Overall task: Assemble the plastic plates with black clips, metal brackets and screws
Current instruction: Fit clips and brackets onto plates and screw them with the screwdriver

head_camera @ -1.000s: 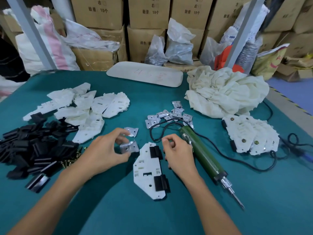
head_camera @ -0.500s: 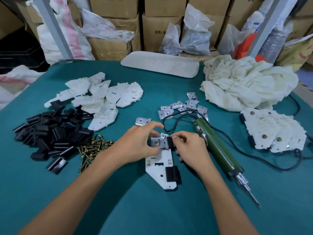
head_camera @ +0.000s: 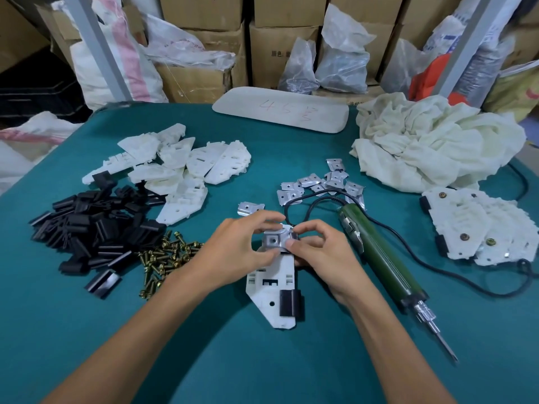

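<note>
A white plastic plate [head_camera: 271, 290] lies on the teal table in front of me, with a black clip [head_camera: 288, 303] on its near right edge. A metal bracket [head_camera: 274, 239] sits on the plate's far end. My left hand [head_camera: 233, 249] pinches the bracket from the left, and my right hand [head_camera: 318, 252] pinches it from the right. Loose white plates [head_camera: 180, 167] are heaped at the left, black clips [head_camera: 87, 228] lie nearer the left edge, and brass screws [head_camera: 166, 258] lie beside my left wrist. Spare brackets [head_camera: 318, 185] are scattered beyond my hands.
A green electric screwdriver [head_camera: 382, 258] lies to the right of my right hand, bit toward me, its black cable looping behind. Finished plates [head_camera: 481, 228] are stacked at the right. A crumpled white cloth [head_camera: 431, 144] and a long white panel [head_camera: 280, 113] lie at the back.
My left hand carried the bracket from beside the plate onto its far end. My right hand moved up to it, and both hands now pinch the bracket on the plate.
</note>
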A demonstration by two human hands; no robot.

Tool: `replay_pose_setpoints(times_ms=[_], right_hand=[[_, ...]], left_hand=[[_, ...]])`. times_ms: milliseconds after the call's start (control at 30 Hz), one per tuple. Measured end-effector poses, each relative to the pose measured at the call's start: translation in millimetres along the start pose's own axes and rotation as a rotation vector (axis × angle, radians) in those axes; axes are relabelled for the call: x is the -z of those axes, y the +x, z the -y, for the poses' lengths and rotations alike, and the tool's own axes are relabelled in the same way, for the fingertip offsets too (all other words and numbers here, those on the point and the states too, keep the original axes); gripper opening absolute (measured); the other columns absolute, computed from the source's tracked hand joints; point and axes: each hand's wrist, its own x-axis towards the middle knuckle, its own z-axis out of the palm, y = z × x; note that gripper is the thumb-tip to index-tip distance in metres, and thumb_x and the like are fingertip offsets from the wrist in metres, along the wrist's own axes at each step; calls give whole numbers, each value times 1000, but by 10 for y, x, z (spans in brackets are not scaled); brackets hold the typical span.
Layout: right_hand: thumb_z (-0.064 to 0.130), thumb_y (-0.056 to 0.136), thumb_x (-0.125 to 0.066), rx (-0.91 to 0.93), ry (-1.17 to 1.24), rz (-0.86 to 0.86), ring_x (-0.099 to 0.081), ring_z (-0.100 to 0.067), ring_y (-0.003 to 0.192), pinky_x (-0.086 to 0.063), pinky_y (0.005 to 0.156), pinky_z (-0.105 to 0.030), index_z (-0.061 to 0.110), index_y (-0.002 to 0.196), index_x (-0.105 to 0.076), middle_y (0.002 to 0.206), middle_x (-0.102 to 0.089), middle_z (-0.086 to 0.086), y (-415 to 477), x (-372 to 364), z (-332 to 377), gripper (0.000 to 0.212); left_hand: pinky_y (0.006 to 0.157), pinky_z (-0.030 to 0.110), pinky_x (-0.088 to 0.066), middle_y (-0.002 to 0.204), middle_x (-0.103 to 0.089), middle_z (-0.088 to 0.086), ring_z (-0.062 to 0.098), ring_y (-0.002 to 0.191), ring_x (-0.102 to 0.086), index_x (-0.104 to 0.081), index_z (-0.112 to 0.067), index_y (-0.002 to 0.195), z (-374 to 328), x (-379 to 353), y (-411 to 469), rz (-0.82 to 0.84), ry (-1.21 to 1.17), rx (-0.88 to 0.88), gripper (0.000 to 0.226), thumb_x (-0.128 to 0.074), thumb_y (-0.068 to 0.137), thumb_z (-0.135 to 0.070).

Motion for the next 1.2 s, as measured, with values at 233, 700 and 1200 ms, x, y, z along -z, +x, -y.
replay_pose_setpoints(times_ms=[233,700,1200], right_hand=[[5,87,-78,19,240,-10,-72,-26,79,-59,73,-30,16,106,-65,96,-77,-17,-19,29,114,26],[5,94,-70,64,248,143,-73,-31,91,-59,79,-33,21,106,-65,96,-75,-18,-61,54,144,21],[23,77,-82,90,227,53,-66,-23,85,-58,73,-32,29,101,-75,97,-66,-20,-47,-7,134,26]], left_hand=[[100,35,-52,123,-70,-10,10,115,-65,-68,-29,125,-3,-235,-157,-94,-640,227,41,-70,89,-49],[86,35,-52,101,-76,13,18,90,-67,-80,-19,97,-27,-244,-168,-101,-864,278,29,-72,83,-43],[88,30,-54,108,-76,-3,17,101,-71,-75,-24,110,19,-306,-220,-13,-778,131,32,-48,105,-41]])
